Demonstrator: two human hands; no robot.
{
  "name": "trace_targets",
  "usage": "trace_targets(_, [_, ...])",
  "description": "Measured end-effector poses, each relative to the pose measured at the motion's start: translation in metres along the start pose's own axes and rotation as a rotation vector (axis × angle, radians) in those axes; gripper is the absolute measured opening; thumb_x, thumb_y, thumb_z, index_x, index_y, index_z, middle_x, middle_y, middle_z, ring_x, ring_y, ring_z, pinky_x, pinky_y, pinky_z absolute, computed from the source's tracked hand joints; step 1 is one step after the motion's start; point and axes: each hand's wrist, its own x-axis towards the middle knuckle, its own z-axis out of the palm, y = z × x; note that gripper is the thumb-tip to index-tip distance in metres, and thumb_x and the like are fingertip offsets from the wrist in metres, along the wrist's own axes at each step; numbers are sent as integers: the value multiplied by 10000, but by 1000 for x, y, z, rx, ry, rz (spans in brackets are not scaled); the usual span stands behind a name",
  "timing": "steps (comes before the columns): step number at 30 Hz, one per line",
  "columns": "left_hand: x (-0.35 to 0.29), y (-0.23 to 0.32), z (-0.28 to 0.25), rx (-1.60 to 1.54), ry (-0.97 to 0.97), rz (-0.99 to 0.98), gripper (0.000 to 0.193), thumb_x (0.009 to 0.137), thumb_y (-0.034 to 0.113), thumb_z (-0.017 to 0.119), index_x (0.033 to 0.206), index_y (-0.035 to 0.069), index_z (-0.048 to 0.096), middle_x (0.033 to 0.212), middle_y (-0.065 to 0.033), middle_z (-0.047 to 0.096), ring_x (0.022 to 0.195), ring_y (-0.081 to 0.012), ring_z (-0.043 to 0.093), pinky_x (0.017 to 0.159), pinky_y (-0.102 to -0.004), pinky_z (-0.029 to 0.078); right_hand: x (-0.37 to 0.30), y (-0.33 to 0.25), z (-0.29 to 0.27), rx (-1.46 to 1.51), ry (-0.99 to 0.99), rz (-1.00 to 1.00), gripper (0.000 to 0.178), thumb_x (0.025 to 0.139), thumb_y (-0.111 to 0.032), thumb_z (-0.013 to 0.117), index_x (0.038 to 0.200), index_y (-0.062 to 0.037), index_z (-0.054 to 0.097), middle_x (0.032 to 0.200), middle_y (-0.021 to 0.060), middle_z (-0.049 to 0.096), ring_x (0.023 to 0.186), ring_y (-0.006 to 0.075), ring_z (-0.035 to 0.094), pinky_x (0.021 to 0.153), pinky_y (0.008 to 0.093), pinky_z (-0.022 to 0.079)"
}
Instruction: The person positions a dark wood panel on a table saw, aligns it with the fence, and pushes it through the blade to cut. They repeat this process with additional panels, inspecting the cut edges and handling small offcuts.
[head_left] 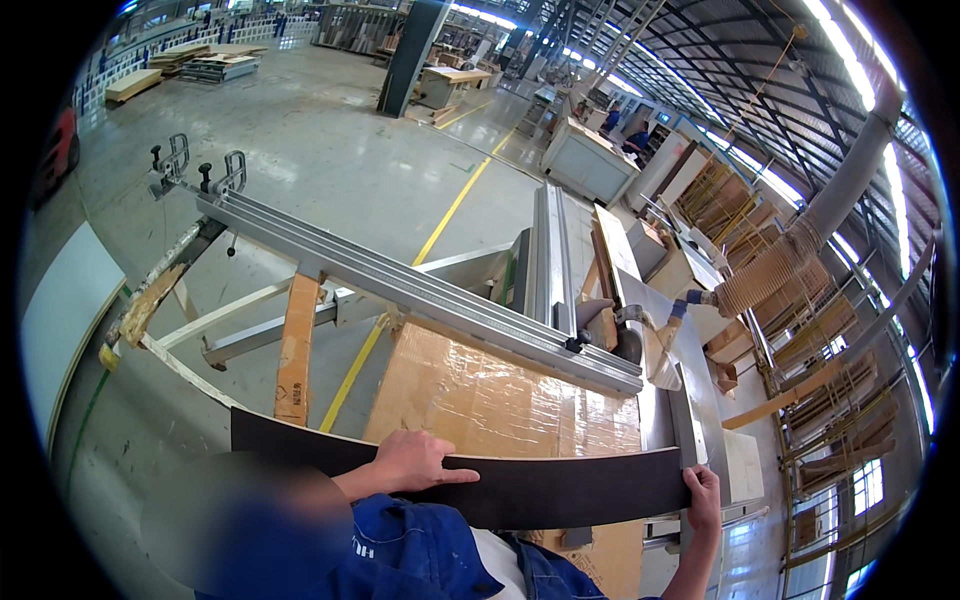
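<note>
Two half-curled hands [705,495] hold a dark board [575,492] by its edges, open floor [330,130] beyond.

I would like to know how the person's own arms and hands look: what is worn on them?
The left hand and right hand wear no gloves. A blue sleeve, partly blurred, leaves the lower left forearm uncovered. The right forearm is also uncovered where it shows. The blue jacket carries white lettering.
</note>
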Motion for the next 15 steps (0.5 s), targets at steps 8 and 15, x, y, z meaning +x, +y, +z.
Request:
trace_targets(8, [1, -2, 3, -11, 13, 19, 840, 823, 873, 473, 777, 66, 706, 777, -189, 717, 824, -378, 719, 761, -483, 573, -2, -31, 11, -193, 22, -70, 178, 888, -167, 766, 887, 8, 735, 789, 0, 672, 706, 58, 566, 645, 230, 436])
trace_targets(15, [-2, -1, 0, -25, 53, 46, 836, 830, 863, 480, 747, 57, 686, 741, -195, 706, 788, -379, 719, 741, -480, 575, 12, -45, 0, -326, -79, -32, 195, 814, -155, 814, 785, 26, 750, 686, 0, 658, 662, 60, 560, 623, 241, 440])
